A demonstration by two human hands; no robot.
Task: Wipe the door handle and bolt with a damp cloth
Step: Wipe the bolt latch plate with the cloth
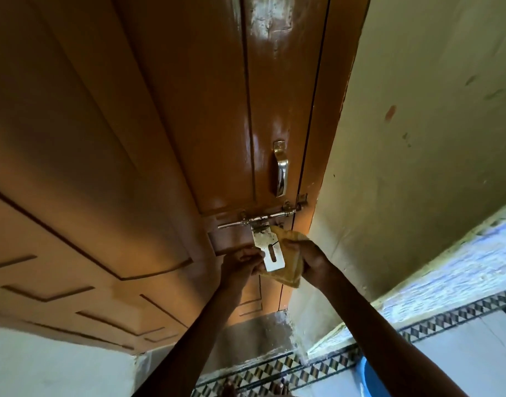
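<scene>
A: How many of each on the door?
B: 1 metal pull handle (281,169), 1 sliding bolt (260,218) with 1 slotted hasp plate (268,247).
A: And around it?
B: 1 yellow cloth (290,267), 2 hands, left hand (241,265) and right hand (309,260), and 1 blue tub (367,378).

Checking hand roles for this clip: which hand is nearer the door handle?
Right. The right hand, holding the cloth, sits below the door handle and slightly right; the left hand is lower left, gripping the hasp plate.

Cloth (289,262) partly hidden — behind hasp plate (270,250) (and fingers).
</scene>
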